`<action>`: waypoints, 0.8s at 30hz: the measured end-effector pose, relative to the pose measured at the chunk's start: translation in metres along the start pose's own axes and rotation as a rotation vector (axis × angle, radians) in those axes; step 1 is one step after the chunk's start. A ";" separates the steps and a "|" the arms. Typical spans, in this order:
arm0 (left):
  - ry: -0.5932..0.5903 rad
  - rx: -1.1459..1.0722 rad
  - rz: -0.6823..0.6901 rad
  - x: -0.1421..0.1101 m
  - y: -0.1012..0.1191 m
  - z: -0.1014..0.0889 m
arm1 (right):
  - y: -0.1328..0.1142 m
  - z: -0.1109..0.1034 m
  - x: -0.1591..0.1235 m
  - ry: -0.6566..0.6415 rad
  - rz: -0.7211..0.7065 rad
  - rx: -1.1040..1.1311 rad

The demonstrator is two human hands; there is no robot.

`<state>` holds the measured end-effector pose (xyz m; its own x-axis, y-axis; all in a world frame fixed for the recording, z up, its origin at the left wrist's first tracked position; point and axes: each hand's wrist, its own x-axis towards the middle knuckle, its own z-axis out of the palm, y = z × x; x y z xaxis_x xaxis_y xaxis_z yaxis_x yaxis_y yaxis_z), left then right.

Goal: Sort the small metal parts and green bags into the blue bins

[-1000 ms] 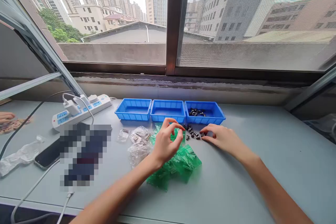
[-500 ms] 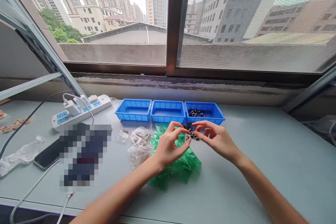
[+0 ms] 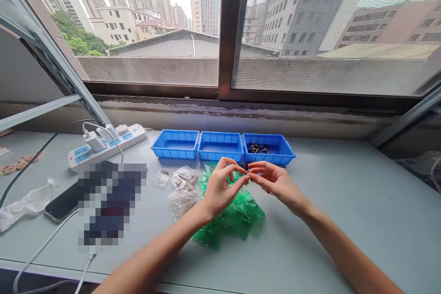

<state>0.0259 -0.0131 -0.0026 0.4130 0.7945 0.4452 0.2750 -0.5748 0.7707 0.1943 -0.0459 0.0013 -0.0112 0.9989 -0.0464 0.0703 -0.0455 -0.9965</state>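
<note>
Left hand, right hand: fingertips meeting, likely for 2-handed fine control; whether either grip clamps anything, can't tell | loose black screws: on bench, just behind fingertips, probably for short reach | 3 blue bins: rowed behind, perhaps separating parts

From the bags, 3 bins span 11 to 1 o'clock, screws inside the 1 o'clock bin; a strip lies at 10, a phone at 9.
</note>
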 end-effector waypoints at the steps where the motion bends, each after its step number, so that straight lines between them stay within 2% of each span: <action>1: 0.007 -0.005 -0.003 0.000 0.000 0.000 | 0.000 0.001 0.000 -0.007 0.016 0.021; 6: 0.014 -0.025 -0.010 0.001 0.002 0.001 | -0.001 0.006 0.000 -0.055 0.084 0.099; 10: 0.024 -0.033 -0.033 0.001 0.005 0.001 | -0.002 0.007 -0.001 -0.084 0.080 0.082; 16: 0.023 -0.015 -0.046 0.001 0.006 0.002 | -0.002 0.006 0.000 -0.045 0.028 -0.013; 20: 0.031 0.014 -0.048 0.000 0.004 0.002 | 0.000 0.006 0.000 -0.037 0.012 0.012; 24: 0.076 0.056 -0.040 0.000 0.001 0.001 | 0.004 -0.005 0.004 0.041 0.008 0.029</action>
<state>0.0270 -0.0134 -0.0022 0.3340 0.8282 0.4500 0.3392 -0.5510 0.7624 0.1992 -0.0418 -0.0031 0.0299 0.9982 -0.0520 0.0416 -0.0532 -0.9977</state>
